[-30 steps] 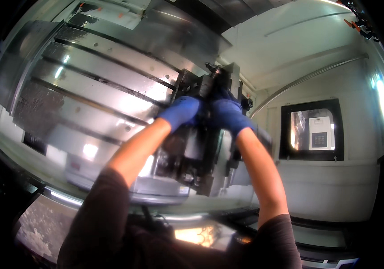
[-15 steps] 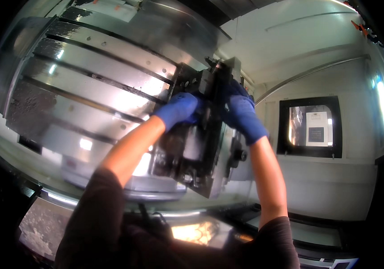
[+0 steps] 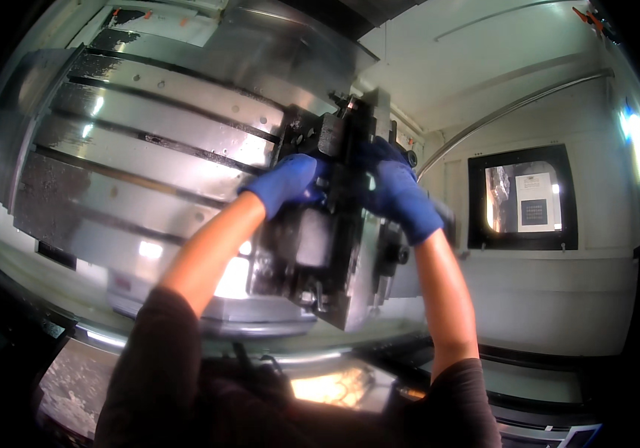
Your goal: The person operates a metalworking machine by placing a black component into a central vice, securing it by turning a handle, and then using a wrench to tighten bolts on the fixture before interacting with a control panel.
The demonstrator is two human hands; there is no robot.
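Observation:
My left hand (image 3: 286, 181), in a blue work glove, curls at the left side of a dark metal machine vise or clamping fixture (image 3: 346, 280). Its fingertips vanish among the black blocks, so what they close on is hidden. Across from it, my right hand (image 3: 404, 187), gloved the same way, reaches over the fixture's right side with its fingers bent inward. Shadow and blur cover those fingertips too. Between the hands lies a dark gap in the fixture. A black block (image 3: 329, 134) sits just beyond my left hand, and a round dark knob (image 3: 402, 255) sticks out below my right.
The fixture stands on a metal machine table (image 3: 178, 142) with long dark slots and wet patches. A bent metal pipe (image 3: 514, 112) runs along the pale enclosure wall at right, above a black-framed window (image 3: 523, 198). A lower ledge (image 3: 73, 388) lies near my body.
The view has shifted slightly. Both hands stay at the fixture, with the left shifted slightly left and the right nearly in place.

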